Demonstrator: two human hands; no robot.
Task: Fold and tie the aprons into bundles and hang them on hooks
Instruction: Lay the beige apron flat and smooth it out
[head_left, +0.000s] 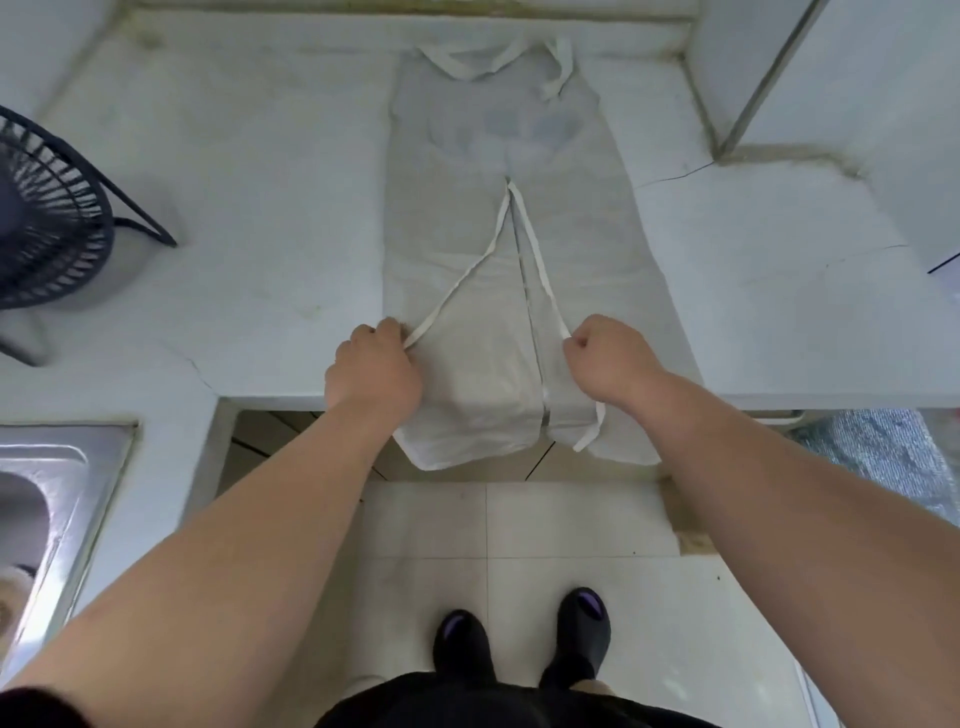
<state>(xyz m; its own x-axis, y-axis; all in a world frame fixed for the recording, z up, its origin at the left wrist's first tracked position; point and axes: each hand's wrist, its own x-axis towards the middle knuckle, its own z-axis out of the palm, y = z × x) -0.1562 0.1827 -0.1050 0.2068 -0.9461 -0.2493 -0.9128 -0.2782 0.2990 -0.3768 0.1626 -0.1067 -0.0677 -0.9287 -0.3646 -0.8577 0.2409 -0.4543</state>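
White counter (249, 208) bears apron (467, 249); left hand (371, 371), right hand (605, 358) grip its ties.

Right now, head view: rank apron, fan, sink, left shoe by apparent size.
1. apron, largest by far.
2-3. fan and sink: look similar, both cropped by the frame edge, so not ranked.
4. left shoe, smallest.
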